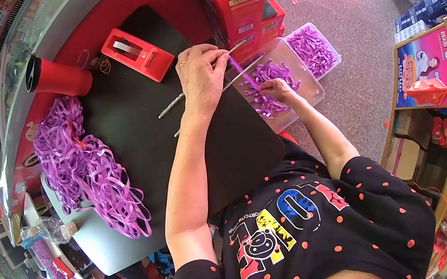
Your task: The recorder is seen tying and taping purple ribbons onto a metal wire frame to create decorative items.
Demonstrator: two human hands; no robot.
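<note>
My left hand (pixel 202 80) is closed over the dark tabletop, its thumb and fingers pinching a thin metal rod (pixel 171 105) with a twisted-looking end. Below it lies a second thin rod (pixel 244 71), partly hidden by my wrist. From the left fingertips a strip of purple ribbon (pixel 242 72) runs down to my right hand (pixel 277 90), whose fingers are pinched together at its lower end. That hand is above a clear plastic box (pixel 310 86) that contains many short purple ribbon pieces (pixel 277 73).
A second clear box (pixel 314 50) of ribbon pieces stands beyond. On the table are a red tape dispenser (pixel 138 54), a red tumbler (pixel 58 77) and a heap of purple ribbon (pixel 86 157). A tall red carton (pixel 238 2) stands at the far edge. Other people sit lower left.
</note>
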